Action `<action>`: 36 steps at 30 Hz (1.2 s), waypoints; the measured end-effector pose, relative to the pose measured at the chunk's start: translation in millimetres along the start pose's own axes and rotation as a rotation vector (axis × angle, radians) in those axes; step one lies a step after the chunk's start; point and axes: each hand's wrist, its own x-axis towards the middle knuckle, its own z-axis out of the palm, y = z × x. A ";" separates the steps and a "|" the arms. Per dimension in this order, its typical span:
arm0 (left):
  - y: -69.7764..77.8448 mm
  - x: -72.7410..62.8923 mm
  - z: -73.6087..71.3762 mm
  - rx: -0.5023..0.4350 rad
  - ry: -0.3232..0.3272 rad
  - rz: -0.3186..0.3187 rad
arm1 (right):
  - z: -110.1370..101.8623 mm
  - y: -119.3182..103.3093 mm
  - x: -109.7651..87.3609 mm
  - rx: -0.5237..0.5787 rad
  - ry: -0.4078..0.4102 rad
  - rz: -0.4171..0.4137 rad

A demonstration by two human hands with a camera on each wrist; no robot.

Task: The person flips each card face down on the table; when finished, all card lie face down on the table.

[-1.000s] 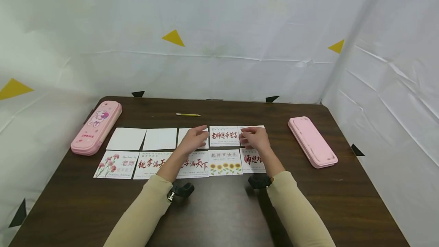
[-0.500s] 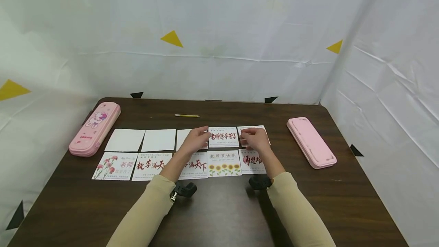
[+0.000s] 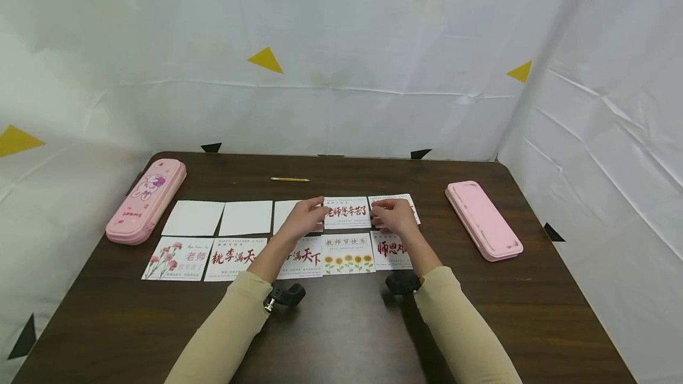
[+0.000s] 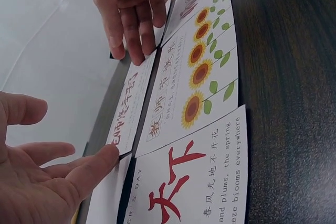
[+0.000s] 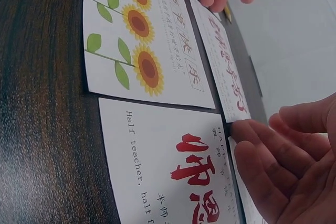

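On the dark table (image 3: 344,330), my left hand (image 3: 304,218) and right hand (image 3: 396,217), loose and empty, sat either side of a far red-letter card (image 3: 348,213), maybe straightening it, which needed soft nudges next.

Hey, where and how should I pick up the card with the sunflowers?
Probably pinch the middle of its near edge, coming from your own side. The sunflower card lies flat, with other cards along its left, right and far edges; only the near edge faces open tabletop, so lifting there should disturb least.
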 end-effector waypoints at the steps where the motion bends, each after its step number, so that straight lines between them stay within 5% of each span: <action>1: -0.1 0.0 0.3 0.000 0.001 0.000 | 0.0 -0.1 -0.1 0.001 0.001 0.001; 24: 4.0 -4.0 -1.6 -0.083 0.033 0.035 | -9.3 2.3 0.6 0.095 -0.015 -0.003; 36: 8.2 -9.4 -1.6 -0.272 0.044 0.049 | -12.0 3.6 0.3 0.144 0.005 -0.121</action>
